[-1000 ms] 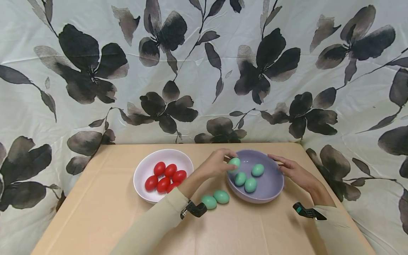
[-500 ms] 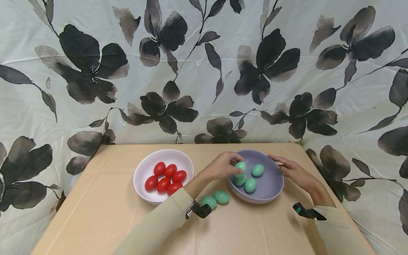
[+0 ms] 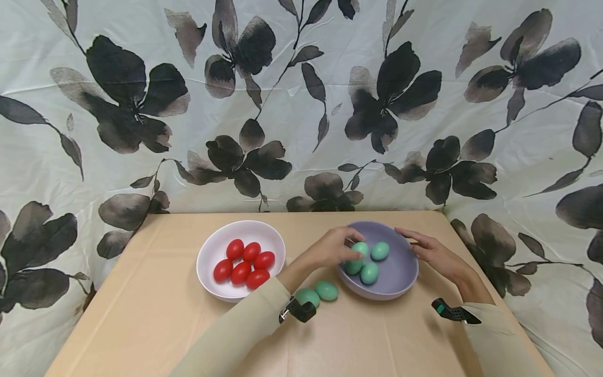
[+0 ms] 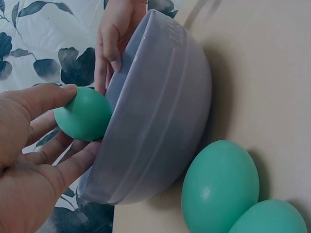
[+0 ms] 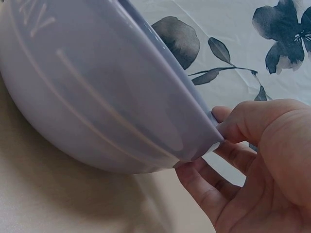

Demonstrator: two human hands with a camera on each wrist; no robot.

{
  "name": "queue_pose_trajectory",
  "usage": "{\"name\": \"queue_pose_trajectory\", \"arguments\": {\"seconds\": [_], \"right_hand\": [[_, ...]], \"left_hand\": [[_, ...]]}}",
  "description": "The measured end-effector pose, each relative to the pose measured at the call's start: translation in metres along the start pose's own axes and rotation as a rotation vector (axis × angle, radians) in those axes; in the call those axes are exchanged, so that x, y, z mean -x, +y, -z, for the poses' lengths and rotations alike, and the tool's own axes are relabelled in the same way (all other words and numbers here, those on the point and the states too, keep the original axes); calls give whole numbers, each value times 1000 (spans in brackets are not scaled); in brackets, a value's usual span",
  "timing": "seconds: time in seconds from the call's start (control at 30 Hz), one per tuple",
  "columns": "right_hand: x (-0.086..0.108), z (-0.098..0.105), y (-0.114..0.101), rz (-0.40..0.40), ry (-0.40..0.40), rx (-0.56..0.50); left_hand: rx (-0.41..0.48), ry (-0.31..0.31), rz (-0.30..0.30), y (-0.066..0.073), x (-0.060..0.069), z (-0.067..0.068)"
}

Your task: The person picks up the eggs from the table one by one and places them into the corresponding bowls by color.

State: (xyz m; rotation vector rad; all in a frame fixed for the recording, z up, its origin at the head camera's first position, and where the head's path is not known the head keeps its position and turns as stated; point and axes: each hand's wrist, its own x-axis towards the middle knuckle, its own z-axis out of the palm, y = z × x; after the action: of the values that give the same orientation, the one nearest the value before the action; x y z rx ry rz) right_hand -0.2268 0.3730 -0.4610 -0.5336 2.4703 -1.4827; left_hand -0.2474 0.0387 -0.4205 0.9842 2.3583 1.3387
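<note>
My left hand (image 3: pixel 332 248) is over the left rim of the purple bowl (image 3: pixel 399 272), holding a green egg (image 4: pixel 83 116) between thumb and fingers. In the left wrist view that egg is at the rim, and the bowl's inside is mostly hidden. Three other green eggs lie in the bowl, one of them (image 3: pixel 369 273) nearest the front. On the far side, my right hand (image 3: pixel 440 256) grips the bowl's right rim; in the right wrist view the thumb and fingers (image 5: pixel 197 187) pinch the wall between them. Two more green eggs (image 3: pixel 326 290) lie on the table beside the bowl.
To the left stands a pinkish-white bowl (image 3: pixel 207 280) with several red eggs (image 3: pixel 241 273) in it. The left forearm passes close to its right side. A floral cloth (image 3: pixel 301 104) hangs behind the tan table (image 3: pixel 358 345).
My left hand has moved right and slightly down with the green egg, from the rim to over the eggs inside the bowl. The right hand has stayed on the rim.
</note>
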Motion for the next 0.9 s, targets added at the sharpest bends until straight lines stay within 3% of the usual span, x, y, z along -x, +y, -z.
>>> {"name": "queue_pose_trajectory", "arguments": {"seconds": [0.9], "right_hand": [[0,0,-1,-26,8,25]], "left_hand": [[-122,-42,-8,-2,-9,-13]]}}
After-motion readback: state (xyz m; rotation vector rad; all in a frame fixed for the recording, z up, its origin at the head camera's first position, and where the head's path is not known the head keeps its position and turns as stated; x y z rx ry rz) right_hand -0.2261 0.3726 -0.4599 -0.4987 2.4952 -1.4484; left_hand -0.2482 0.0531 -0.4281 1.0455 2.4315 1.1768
